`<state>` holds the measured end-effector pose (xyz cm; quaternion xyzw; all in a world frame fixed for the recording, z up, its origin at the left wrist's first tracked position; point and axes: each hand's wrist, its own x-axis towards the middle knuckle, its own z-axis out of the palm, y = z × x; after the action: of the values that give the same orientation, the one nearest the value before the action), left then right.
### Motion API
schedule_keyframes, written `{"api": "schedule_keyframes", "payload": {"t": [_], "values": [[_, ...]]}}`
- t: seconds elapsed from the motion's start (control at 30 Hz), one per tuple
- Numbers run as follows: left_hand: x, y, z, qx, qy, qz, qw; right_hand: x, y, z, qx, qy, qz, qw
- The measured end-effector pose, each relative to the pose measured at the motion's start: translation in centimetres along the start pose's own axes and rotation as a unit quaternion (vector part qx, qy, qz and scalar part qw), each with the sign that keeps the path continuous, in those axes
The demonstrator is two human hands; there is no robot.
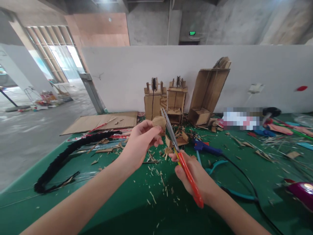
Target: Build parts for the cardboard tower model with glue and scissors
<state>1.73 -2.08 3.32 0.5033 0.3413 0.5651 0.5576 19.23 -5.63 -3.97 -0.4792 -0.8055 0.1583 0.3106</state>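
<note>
Cardboard disc (159, 122) is pinched in the left hand (140, 140); scissors (181, 156), gripped by the right hand (195, 176), are set against it, trimmings (158, 182) already scattered below.

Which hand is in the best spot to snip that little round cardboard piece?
Probably the right hand. It already grips the orange-handled scissors, whose blades reach up right beside the round cardboard piece. The left hand is busy pinching that piece in the air above the green table.
</note>
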Motion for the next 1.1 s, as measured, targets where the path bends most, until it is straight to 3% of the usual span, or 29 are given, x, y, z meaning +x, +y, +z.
{"api": "schedule_keyframes", "payload": {"t": [0.2,0.57,0.93,1.1], "values": [[-0.17,-0.47,0.21,0.009,-0.011,-0.003,1.0,-0.15,-0.11,-0.15,0.012,-0.001,0.001,1.0],[-0.17,-0.06,-0.18,0.178,-0.055,0.026,0.982,-0.26,-0.29,0.27,0.03,-0.004,0.029,0.999],[-0.42,-0.34,0.42,0.161,-0.026,0.028,0.986,-0.03,-0.89,0.2,0.047,-0.017,0.068,0.996],[-0.37,-0.73,0.37,0.172,-0.02,0.051,0.984,-0.44,-0.73,0.65,0.122,-0.011,0.038,0.992]]}}
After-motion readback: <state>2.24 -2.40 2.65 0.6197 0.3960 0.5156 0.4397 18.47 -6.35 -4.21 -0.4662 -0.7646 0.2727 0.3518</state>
